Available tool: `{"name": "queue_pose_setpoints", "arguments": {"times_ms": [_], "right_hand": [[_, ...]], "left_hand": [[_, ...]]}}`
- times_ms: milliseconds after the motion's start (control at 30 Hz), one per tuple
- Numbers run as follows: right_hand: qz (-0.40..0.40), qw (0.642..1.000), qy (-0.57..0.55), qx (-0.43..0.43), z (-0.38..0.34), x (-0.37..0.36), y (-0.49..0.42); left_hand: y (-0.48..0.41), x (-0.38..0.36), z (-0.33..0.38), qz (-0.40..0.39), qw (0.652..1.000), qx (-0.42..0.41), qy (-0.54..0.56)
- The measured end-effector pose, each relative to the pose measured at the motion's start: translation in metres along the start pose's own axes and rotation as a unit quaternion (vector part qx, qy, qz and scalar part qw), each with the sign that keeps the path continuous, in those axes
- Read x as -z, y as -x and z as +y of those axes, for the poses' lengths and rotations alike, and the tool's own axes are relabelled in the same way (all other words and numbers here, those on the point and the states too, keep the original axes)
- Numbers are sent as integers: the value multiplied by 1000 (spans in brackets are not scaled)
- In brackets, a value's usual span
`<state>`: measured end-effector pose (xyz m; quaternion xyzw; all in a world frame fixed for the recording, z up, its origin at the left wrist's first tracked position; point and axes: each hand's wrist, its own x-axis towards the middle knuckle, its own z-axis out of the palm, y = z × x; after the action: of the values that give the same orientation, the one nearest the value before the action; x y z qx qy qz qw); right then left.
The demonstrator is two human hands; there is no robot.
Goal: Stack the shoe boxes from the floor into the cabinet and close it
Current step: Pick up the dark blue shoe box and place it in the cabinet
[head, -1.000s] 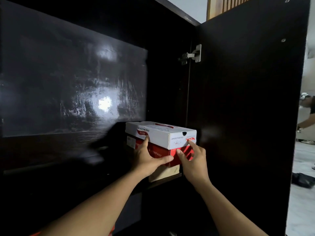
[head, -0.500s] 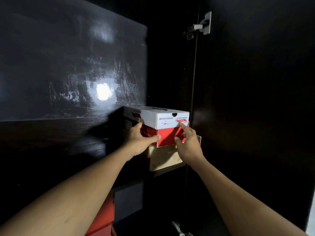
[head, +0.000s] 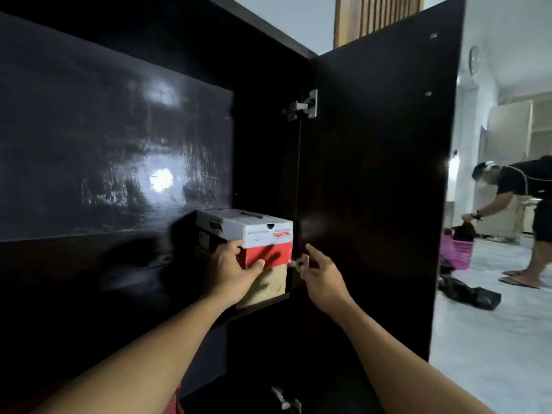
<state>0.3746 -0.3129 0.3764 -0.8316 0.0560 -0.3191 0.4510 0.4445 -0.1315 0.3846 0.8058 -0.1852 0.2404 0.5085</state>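
Shoe box [head: 263, 231] (white lid, red base): stacked on 1 tan box [head: 274, 283], cabinet [head: 119, 144] shelf, right rear corner. Left hand [head: 233, 270]: clasps its front-left corner, thumb on red face. Right hand [head: 324, 277]: fingers loosely spread, holding nothing, beside open door [head: 382, 174].

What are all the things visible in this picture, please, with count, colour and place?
red and white box: one, on the tan box, inside the cabinet.
tan box: one, on the shelf.
cabinet: one, black.
door: one, black, open at right.
hinges: three, silver, along the door edge.
basket: one, pink, on the floor, far right.
bag: one, black, on the floor.
other person: one, black clothes, bent over, far right.
left hand: grips the upper box's corner.
right hand: open, near the middle hinge.
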Motion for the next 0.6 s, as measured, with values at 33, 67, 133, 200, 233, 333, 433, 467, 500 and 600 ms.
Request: {"name": "queue_pose_setpoints", "arguments": {"times_ms": [33,67,133,200,233,333,433,467,500,600], "right_hand": [[2,1000,12,-12,-2,13,17],[6,1000,27,-14,0,26,34],[10,998,56,-33,5,54,72],[23,995,81,-60,16,84,111],[28,992,96,-76,20,99,131],[46,983,128,-120,49,139,177],[65,972,134,-180,80,167,215],[71,969,137,-193,97,173,226],[74,964,145,-211,112,178,237],[61,949,155,-266,170,181,264]], "left_hand": [[15,-1,8,-12,1000,0,2],[30,-4,16,-27,1000,1,6],[62,-14,26,-57,998,5,5],[98,-28,32,-95,995,16,4],[118,-36,36,-118,993,25,9],[173,-63,41,-180,983,37,2],[226,-97,32,-241,970,35,-25],[244,-110,27,-262,964,36,-39],[261,-123,21,-282,957,37,-52],[308,-164,-7,-339,935,59,-86]]}}
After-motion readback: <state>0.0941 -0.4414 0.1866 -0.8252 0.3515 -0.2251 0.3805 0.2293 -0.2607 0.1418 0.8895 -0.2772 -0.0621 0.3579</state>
